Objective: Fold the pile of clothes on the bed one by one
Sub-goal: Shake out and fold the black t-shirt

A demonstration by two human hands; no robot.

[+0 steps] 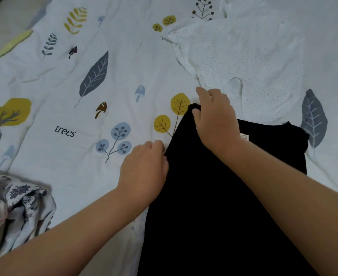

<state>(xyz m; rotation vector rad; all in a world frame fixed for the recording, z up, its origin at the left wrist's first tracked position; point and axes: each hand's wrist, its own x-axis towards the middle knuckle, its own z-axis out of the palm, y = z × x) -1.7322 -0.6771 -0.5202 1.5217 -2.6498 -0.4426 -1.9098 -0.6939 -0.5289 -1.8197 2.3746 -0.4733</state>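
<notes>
Hands, two: left hand (pixel 144 166) and right hand (pixel 216 118) each pinch one smooth black garment (pixel 214 196)'s edge; dotted white top (pixel 243 52) at one o'clock.

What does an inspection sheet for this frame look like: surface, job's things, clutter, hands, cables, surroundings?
Surface: bed sheet, white with leaf, tree and mushroom prints, wrinkled.
Job's things: black garment spread flat near the person, a small label showing at its far edge; white dotted garment lying loose beyond it; patterned garment crumpled at the near left.
Clutter: nothing seen.
Hands: left hand grips the black garment's left edge; right hand grips its far left corner.
Cables: nothing seen.
Surroundings: a dark strip at the top left corner beyond the bed, too blurred to identify.
</notes>
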